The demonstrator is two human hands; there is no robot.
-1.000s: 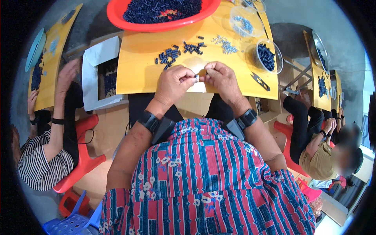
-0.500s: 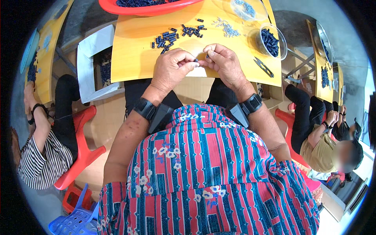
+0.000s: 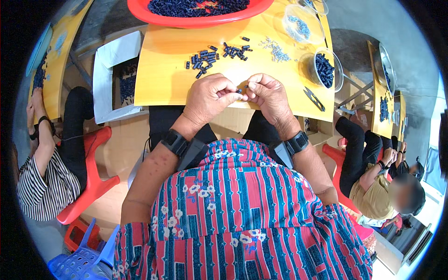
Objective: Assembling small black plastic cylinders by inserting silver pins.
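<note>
Both hands meet over the near edge of the yellow worktop (image 3: 163, 70): left hand (image 3: 210, 95) and right hand (image 3: 268, 93) pinch one small dark piece (image 3: 240, 91) between fingertips; a loose pile of pieces (image 3: 205, 58) lies untouched beyond, so much seems left

An open white cardboard box (image 3: 109, 77) of dark pieces sits at nine o'clock beside the yellow bench (image 3: 163, 70).

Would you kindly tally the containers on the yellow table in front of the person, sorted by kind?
Red basin of dark pieces: 1
Clear bowl of pale small parts: 1
Clear bowl of dark pieces: 1
Total: 3 containers on the yellow table
</note>
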